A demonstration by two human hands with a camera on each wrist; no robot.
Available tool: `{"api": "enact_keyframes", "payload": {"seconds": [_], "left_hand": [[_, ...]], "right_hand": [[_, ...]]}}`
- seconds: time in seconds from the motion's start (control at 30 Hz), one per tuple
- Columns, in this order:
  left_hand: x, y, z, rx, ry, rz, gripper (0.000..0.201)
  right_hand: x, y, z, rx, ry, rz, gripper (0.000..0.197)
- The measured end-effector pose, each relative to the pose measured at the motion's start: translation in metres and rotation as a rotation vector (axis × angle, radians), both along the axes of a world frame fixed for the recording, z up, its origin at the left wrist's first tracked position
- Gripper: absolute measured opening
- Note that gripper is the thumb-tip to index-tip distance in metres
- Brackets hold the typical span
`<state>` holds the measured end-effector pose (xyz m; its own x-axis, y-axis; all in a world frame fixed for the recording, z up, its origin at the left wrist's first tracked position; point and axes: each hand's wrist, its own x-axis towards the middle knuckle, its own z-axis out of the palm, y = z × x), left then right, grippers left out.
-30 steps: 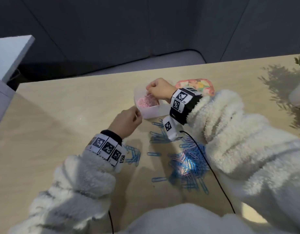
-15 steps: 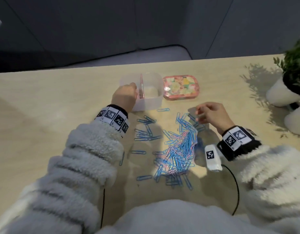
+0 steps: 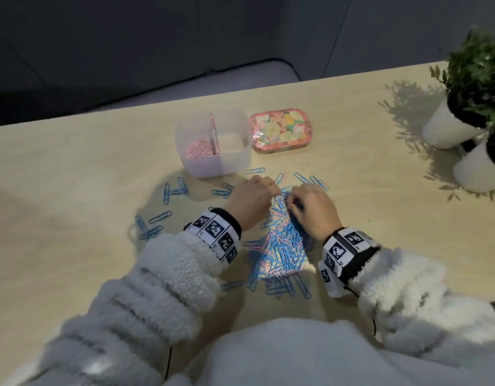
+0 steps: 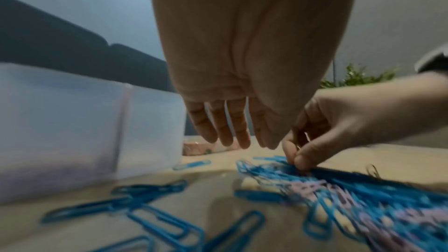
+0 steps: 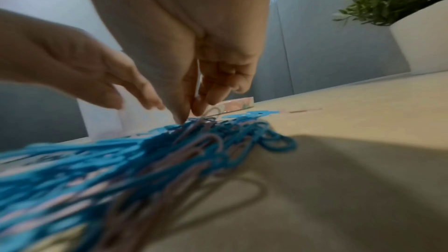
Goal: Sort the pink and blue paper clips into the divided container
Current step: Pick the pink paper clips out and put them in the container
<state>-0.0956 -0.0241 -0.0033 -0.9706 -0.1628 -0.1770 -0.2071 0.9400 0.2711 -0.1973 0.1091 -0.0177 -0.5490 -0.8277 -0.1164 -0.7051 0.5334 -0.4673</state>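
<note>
A clear divided container (image 3: 242,126) stands at the back of the table, with pink clips (image 3: 199,148) in its left compartment; I see no clips in the right one. In front of it lies a mixed pile of blue and pink paper clips (image 3: 281,246). My left hand (image 3: 264,181) hovers at the pile's far left edge with straight fingers (image 4: 238,133) and holds nothing. My right hand (image 3: 289,197) is at the pile's far end, where thumb and fingertips (image 5: 180,116) pinch a clip on top of the heap; its colour is not clear.
Loose blue clips (image 3: 168,190) are scattered left of the pile and in front of the container. A floral pink lid (image 3: 279,129) lies to the right of the container. Two white pots with green plants (image 3: 447,126) stand at the table's right edge.
My left hand has left the container and come down to the pile. My right hand has shifted left onto the pile's far end and pinches there.
</note>
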Motion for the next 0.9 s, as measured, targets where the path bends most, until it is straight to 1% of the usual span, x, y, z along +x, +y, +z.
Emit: {"api": "enact_keyframes", "payload": {"seconds": [0.07,0.1,0.13,0.2,0.27,0.33,0.43,0.5,0.57,0.63,0.7,0.8,0.9], "left_hand": [[-0.007,0.008,-0.007,-0.017,-0.050,-0.046,0.041],[-0.009,0.010,-0.010,-0.027,-0.073,-0.061,0.043],[-0.010,0.011,-0.013,-0.034,-0.086,-0.076,0.043],[-0.007,0.009,-0.017,-0.030,-0.102,-0.091,0.036],[-0.001,0.005,-0.016,-0.001,-0.099,-0.048,0.028],[0.004,0.000,-0.014,-0.008,-0.085,0.001,0.025],[0.003,-0.003,-0.011,-0.119,-0.047,0.044,0.022],[-0.007,0.000,-0.007,-0.121,-0.008,0.056,0.020],[-0.019,0.005,-0.006,-0.088,-0.029,0.041,0.023],[-0.027,0.005,-0.008,-0.056,-0.077,0.047,0.025],[-0.027,0.002,-0.012,-0.016,-0.093,0.060,0.021],[-0.015,-0.009,-0.014,0.085,-0.029,0.090,0.014],[-0.004,-0.022,-0.011,0.162,0.048,0.178,0.012]], "right_hand": [[0.006,0.006,0.000,0.074,-0.087,0.078,0.008],[0.006,0.010,0.000,0.089,-0.135,0.087,0.008],[0.003,0.013,0.003,0.077,-0.181,0.065,0.008],[-0.011,0.017,0.007,0.015,-0.232,-0.046,0.009],[-0.028,0.018,0.012,-0.015,-0.230,-0.157,0.009],[-0.042,0.014,0.016,0.006,-0.195,-0.193,0.009],[-0.047,0.000,0.018,0.082,-0.202,-0.137,0.007],[-0.045,-0.008,0.017,0.128,-0.218,-0.094,0.012],[-0.040,-0.015,0.016,0.161,-0.195,-0.047,0.016],[-0.036,-0.019,0.013,0.179,-0.163,0.002,0.013],[-0.036,-0.020,0.012,0.157,-0.162,-0.010,0.011],[-0.043,-0.020,0.010,0.099,-0.163,-0.068,0.018],[-0.046,-0.022,0.010,0.134,-0.119,0.012,0.014]]}}
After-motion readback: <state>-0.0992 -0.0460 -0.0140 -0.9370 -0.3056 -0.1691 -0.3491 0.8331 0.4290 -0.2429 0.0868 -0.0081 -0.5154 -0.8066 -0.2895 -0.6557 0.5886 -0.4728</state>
